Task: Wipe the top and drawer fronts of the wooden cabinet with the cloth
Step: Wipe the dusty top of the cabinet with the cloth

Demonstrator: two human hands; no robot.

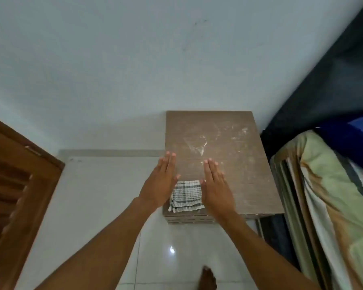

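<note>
While both hands hover flat with fingers straight and held together, neither one grasps anything: the left hand [160, 182] sits over the left edge of the wooden cabinet [235, 164], and the right hand [215, 185] is over its top, slightly right of centre frame. Between the two palms lies the cloth [186, 195], a folded white piece with a dark check, resting on the near-left corner of the cabinet top, its fringe reaching close to the front edge. Whether either palm touches the cloth cannot be told.

Pale smears and dusty streaks mark the far half of the top, toward the wall [113, 70] that the cabinet's back edge meets. Only a thin strip of the drawer fronts shows below the front edge, seen from steeply above.

On the right of the frame a bed [327, 195] with a green and cream cover stands just beside the cabinet's right edge. Left of the cabinet and in front of it, the white tiled floor [96, 195] lies open, reaching to a brown wooden door [15, 174] at the left of the frame. A bare foot [206, 278] stands on the tiles at the bottom centre.
</note>
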